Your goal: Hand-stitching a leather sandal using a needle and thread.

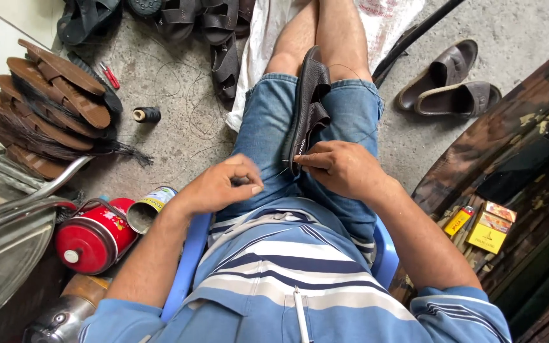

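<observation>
Both hands pinched: right hand [341, 166] on black sandal [307, 108], left hand [223, 184] on thread; open tin [147, 209] nearby.

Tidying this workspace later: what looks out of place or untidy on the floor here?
Loose dark thread trails in loops across the concrete floor beside the black spool, and a can lies tipped on its side.

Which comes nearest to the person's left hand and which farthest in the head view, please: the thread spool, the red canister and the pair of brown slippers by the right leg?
From the left hand:
1. Red canister, on the floor just below and to the left of that hand.
2. Thread spool, on the floor up and to the left.
3. Brown slippers, far across on the right, beyond both legs.
</observation>
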